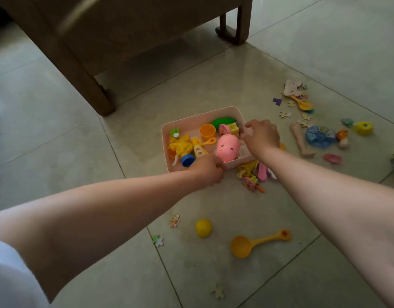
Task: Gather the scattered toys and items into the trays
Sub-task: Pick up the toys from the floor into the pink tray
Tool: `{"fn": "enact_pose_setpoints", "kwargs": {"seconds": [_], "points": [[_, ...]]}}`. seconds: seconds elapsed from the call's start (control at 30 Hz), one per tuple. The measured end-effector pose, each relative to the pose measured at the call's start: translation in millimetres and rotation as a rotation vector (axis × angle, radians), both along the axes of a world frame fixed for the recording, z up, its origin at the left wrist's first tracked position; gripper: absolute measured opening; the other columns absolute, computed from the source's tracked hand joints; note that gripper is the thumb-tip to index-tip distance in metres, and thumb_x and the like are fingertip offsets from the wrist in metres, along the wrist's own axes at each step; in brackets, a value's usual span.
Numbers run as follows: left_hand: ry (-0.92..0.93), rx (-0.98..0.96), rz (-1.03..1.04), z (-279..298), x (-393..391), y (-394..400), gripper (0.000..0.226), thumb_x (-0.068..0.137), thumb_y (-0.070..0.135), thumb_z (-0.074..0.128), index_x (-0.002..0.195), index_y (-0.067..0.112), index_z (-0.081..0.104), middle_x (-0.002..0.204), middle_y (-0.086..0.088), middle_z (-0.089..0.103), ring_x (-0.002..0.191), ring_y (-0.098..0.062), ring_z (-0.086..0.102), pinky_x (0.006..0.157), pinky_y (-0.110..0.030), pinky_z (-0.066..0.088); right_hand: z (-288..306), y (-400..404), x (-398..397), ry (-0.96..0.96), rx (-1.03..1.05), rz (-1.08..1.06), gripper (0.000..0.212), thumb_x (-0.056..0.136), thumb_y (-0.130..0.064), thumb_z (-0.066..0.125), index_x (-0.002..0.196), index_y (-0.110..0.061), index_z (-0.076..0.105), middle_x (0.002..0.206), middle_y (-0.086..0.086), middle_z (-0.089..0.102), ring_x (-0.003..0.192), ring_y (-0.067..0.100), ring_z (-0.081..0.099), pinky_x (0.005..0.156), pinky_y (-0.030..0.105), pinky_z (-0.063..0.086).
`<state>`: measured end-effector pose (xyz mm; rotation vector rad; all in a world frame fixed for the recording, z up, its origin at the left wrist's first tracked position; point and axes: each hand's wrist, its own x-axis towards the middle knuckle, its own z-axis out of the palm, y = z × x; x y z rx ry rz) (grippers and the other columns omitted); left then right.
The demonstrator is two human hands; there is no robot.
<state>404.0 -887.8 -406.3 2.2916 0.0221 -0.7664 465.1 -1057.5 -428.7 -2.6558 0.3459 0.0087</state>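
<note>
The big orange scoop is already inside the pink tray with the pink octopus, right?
Not quite. The head view shows the orange scoop lying on the floor tiles, nearer the person than the pink tray, beside a yellow ball. The pink octopus is inside the tray.

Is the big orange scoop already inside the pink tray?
No, the orange scoop lies on the floor tiles nearer the person, well apart from the pink tray.
</note>
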Motion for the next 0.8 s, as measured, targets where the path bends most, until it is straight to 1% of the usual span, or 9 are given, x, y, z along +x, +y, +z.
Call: {"fn": "enact_pose_setpoints", "kwargs": {"seconds": [0.07,0.17,0.23,0.33,0.4,0.47,0.57,0.67,0.8], "points": [[-0.023,0.072,-0.1,-4,-2,-13,0.031,0.093,0.012,0.05,0.121,0.02,0.061,0.109,-0.01,0.067,0.095,-0.026,0.066,0.082,-0.036,0.057,-4,-14,0,-0.066,0.107,-0.137,0.025,0.093,-0.023,0.053,0.118,-0.021,0.057,0.126,0.011,0.052,0.117,0.032,0.05,0.094,0.041,0.046],[-0.132,0.115,-0.217,-10,-4,-31,0.042,0.098,0.018,0.045,0.139,0.026,0.048,0.127,-0.008,0.058,0.108,-0.029,0.059,0.09,-0.034,0.052,-12,-31,-7,0.085,0.142,-0.234,0.023,0.091,-0.018,0.053,0.114,-0.021,0.056,0.122,0.011,0.055,0.11,0.032,0.055,0.088,0.036,0.047],[-0.24,0.2,-0.331,-15,-3,-44,0.045,0.101,0.022,0.04,0.144,0.033,0.038,0.133,-0.005,0.054,0.109,-0.027,0.058,0.084,-0.03,0.048,-22,-41,-14,0.19,0.067,-0.221,0.023,0.089,-0.026,0.056,0.112,-0.022,0.057,0.117,0.009,0.06,0.107,0.031,0.057,0.09,0.038,0.048],[-0.353,0.391,-0.448,-25,0,-65,0.047,0.102,0.015,0.034,0.148,0.024,0.03,0.134,-0.008,0.054,0.113,-0.026,0.058,0.083,-0.032,0.047,-35,-51,-22,0.291,0.009,-0.177,0.035,0.084,-0.041,0.062,0.114,-0.024,0.056,0.116,0.009,0.063,0.11,0.033,0.058,0.094,0.039,0.046],[-0.39,0.461,-0.474,-33,3,-75,0.048,0.101,0.012,0.035,0.148,0.02,0.028,0.139,-0.008,0.05,0.119,-0.027,0.055,0.091,-0.036,0.046,-40,-53,-24,0.332,-0.01,-0.142,0.043,0.081,-0.044,0.065,0.118,-0.024,0.054,0.12,0.009,0.061,0.115,0.035,0.054,0.094,0.038,0.042],[-0.384,0.463,-0.479,-40,6,-79,0.044,0.098,0.015,0.041,0.142,0.018,0.036,0.138,-0.007,0.051,0.122,-0.028,0.053,0.097,-0.04,0.045,-44,-50,-25,0.34,-0.074,-0.113,0.044,0.082,-0.042,0.064,0.12,-0.022,0.051,0.121,0.011,0.06,0.117,0.035,0.051,0.093,0.039,0.037],[-0.362,0.446,-0.392,-49,8,-86,0.036,0.097,0.017,0.041,0.132,0.015,0.047,0.127,-0.009,0.058,0.113,-0.03,0.059,0.092,-0.039,0.048,-48,-43,-25,0.299,-0.116,-0.137,0.039,0.086,-0.037,0.057,0.12,-0.019,0.051,0.12,0.013,0.06,0.117,0.034,0.051,0.093,0.039,0.033],[-0.294,0.433,-0.271,-51,7,-94,0.03,0.095,0.02,0.048,0.123,0.014,0.055,0.117,-0.009,0.063,0.106,-0.029,0.062,0.084,-0.037,0.049,-47,-41,-24,0.339,-0.048,-0.236,0.039,0.092,-0.045,0.049,0.118,-0.015,0.05,0.119,0.013,0.06,0.117,0.036,0.05,0.097,0.041,0.03],[-0.174,0.279,-0.123,-52,5,-95,0.031,0.088,0.035,0.058,0.109,0.012,0.063,0.107,-0.009,0.066,0.099,-0.028,0.063,0.079,-0.032,0.047,-40,-44,-19,0.519,0.074,-0.238,0.049,0.076,-0.056,0.068,0.104,-0.018,0.055,0.12,0.012,0.061,0.117,0.035,0.053,0.101,0.043,0.038]]}}
